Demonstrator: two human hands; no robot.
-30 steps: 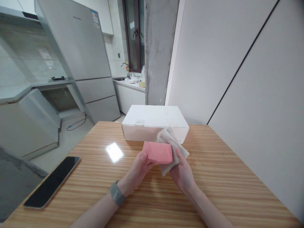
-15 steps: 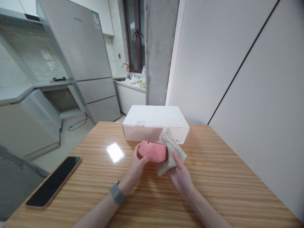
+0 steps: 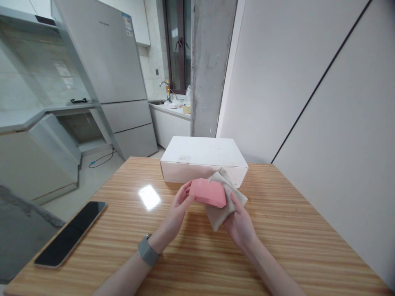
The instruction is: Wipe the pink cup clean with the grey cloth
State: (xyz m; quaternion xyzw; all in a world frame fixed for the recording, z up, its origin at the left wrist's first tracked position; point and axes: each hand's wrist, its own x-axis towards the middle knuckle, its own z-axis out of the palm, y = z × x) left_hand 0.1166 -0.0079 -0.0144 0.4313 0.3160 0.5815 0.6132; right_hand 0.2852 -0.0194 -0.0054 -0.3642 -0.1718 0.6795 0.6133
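Observation:
Above the wooden table [image 3: 277, 255] I hold a small pink box [image 3: 207, 192] between both hands. My left hand [image 3: 180, 207] grips its left end, fingers curled round it. A beige cloth [image 3: 226, 201] is pressed against the pink box's right side by my right hand [image 3: 240, 224], whose fingers are closed on the cloth. A grey watch sits on my left wrist. Just behind the hands lies a closed white cardboard box [image 3: 202, 158].
A dark phone [image 3: 70, 234] lies face up near the table's left edge. A grey wall runs close along the right side. Beyond the table stand a concrete pillar [image 3: 210, 65], a silver fridge [image 3: 108, 65] and a kitchen counter with a tap.
The pink box has been turned in my hands: its open side showed half a second ago, and now a closed face is up. The cloth has shifted along its right side.

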